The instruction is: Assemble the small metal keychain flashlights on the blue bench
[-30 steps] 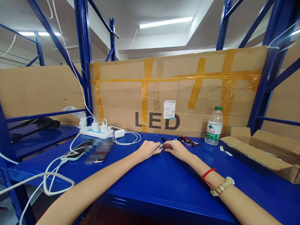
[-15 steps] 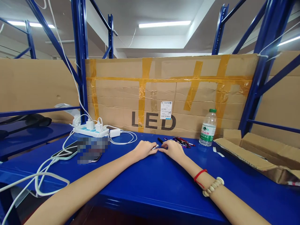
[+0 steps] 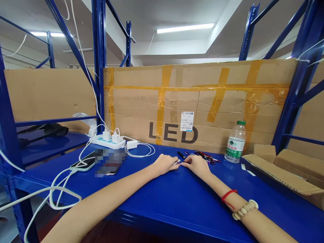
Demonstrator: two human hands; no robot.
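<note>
Both my hands rest on the blue shelf top (image 3: 177, 199), fingers curled and meeting over one pen (image 3: 178, 162) with a silvery tip. My left hand (image 3: 164, 164) pinches its left end; my right hand (image 3: 197, 165) closes round its darker right part. Just behind my right hand lies a small heap of several pens (image 3: 202, 156), red, purple and black, with one black pen (image 3: 181, 155) lying apart at the heap's left. My right wrist wears a red string and a bead bracelet.
A water bottle (image 3: 236, 142) stands at the back right beside an open cardboard box (image 3: 286, 172). A taped cardboard wall marked LED (image 3: 197, 101) closes the back. At the left are a power strip (image 3: 107, 142) with chargers, white cables (image 3: 63, 182) and phones (image 3: 84, 164).
My hands have stayed together on the pen with hardly any motion. Only the view has shifted a little as my head moved.
</note>
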